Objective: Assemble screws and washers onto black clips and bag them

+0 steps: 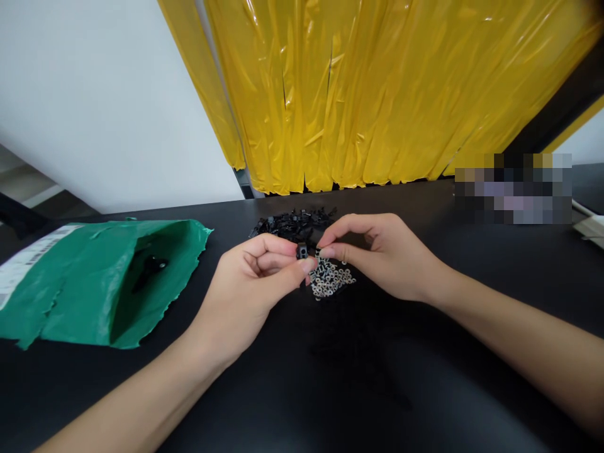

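Between the thumb and fingers of my left hand (257, 272) is a small black plastic block (302, 251), with two round holes in the face turned toward me. My right hand (377, 251) is closed in a pinch just right of the block, thumb and forefinger together. Whatever is in that pinch is too small to make out. Below both hands, a heap of small silvery washers and screws (330, 281) lies on the black tabletop (358, 377). Behind the fingers spreads a pile of small black plastic parts (287, 221), partly hidden by my left hand.
A torn-open green mailer bag (85, 283) lies at the left, its mouth facing the middle, with a black item (153, 264) inside. Yellow plastic strips (353, 94) hang behind the table beside a white panel (104, 94). A blurred-out patch (514, 189) covers something at the right back.
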`<state>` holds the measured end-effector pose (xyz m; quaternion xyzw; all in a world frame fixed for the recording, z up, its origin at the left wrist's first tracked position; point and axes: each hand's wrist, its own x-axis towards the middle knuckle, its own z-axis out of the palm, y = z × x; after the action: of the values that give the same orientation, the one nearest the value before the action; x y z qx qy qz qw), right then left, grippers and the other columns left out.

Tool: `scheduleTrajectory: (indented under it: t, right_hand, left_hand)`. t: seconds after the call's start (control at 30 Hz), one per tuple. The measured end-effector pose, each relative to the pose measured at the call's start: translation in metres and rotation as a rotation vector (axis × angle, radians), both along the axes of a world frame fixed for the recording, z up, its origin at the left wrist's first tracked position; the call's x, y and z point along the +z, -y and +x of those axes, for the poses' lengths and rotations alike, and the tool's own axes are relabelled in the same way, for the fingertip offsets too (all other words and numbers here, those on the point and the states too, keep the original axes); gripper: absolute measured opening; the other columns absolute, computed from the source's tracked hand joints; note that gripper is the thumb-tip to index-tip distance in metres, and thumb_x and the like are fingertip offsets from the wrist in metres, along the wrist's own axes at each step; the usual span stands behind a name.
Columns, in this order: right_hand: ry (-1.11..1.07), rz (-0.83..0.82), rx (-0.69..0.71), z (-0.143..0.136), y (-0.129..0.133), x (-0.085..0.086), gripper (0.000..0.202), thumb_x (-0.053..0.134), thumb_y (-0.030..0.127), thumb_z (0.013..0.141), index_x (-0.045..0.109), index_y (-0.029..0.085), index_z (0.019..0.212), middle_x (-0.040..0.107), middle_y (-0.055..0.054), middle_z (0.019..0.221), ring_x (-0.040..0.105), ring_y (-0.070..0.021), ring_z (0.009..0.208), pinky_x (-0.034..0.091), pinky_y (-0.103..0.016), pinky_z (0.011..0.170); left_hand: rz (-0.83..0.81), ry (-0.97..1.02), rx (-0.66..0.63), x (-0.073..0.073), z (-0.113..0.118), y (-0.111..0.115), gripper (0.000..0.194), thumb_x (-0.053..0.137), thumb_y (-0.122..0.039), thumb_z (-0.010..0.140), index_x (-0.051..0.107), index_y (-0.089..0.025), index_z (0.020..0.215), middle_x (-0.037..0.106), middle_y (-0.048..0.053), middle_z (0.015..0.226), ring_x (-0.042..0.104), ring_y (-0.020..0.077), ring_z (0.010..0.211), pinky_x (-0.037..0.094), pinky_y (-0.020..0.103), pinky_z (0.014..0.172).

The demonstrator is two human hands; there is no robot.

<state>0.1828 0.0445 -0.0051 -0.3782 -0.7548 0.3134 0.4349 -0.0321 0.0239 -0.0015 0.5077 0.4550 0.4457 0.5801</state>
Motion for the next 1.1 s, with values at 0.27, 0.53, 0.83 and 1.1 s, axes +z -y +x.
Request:
scheduleTrajectory:
  t: [0.27, 0.53, 0.83, 1.1]
  right_hand:
    - [-0.374, -0.36, 0.119, -0.003, 0.01, 0.007, 0.004, 0.083, 0.025, 0.088, 0.081, 0.024, 0.092, 0.08, 0.005, 0.088, 0.071, -0.0071, 0.082, 0.055, -0.015, 0.075]
    - [-0.332, -0.349, 0.161, -0.008, 0.017, 0.008, 0.014, 0.082, 0.013, 0.086, 0.081, 0.025, 0.093, 0.08, 0.007, 0.089, 0.074, -0.0065, 0.084, 0.056, -0.014, 0.077]
    - [-0.073, -0.065, 0.023, -0.011, 0.022, 0.008, 0.003, 0.075, 0.023, 0.094, 0.077, 0.022, 0.093, 0.078, 0.004, 0.092, 0.07, -0.0097, 0.085, 0.054, -0.021, 0.079]
    - [0.061, 0.16, 0.042, -0.01, 0.021, 0.002, 0.007, 0.067, 0.016, 0.099, 0.073, 0.019, 0.097, 0.075, 0.001, 0.094, 0.068, -0.0106, 0.086, 0.052, -0.025, 0.079]
  left_hand:
    - [0.025, -0.021, 0.027, 0.002, 0.001, 0.001, 0.028, 0.09, -0.027, 0.075, 0.066, -0.018, 0.084, 0.078, 0.0, 0.07, 0.073, 0.0119, 0.069, 0.053, 0.019, 0.069]
    - [0.013, -0.103, 0.03, 0.009, 0.007, 0.005, 0.025, 0.089, -0.02, 0.072, 0.067, -0.014, 0.082, 0.075, -0.001, 0.066, 0.064, 0.0063, 0.062, 0.049, 0.013, 0.062]
    - [-0.023, -0.107, 0.041, 0.01, 0.01, 0.009, 0.023, 0.088, -0.01, 0.066, 0.068, -0.013, 0.077, 0.072, -0.004, 0.062, 0.059, 0.004, 0.058, 0.043, 0.011, 0.056]
    - [-0.073, -0.129, -0.009, 0.007, 0.008, 0.008, 0.022, 0.088, -0.018, 0.071, 0.07, -0.014, 0.083, 0.077, 0.0, 0.071, 0.066, 0.009, 0.065, 0.049, 0.017, 0.064]
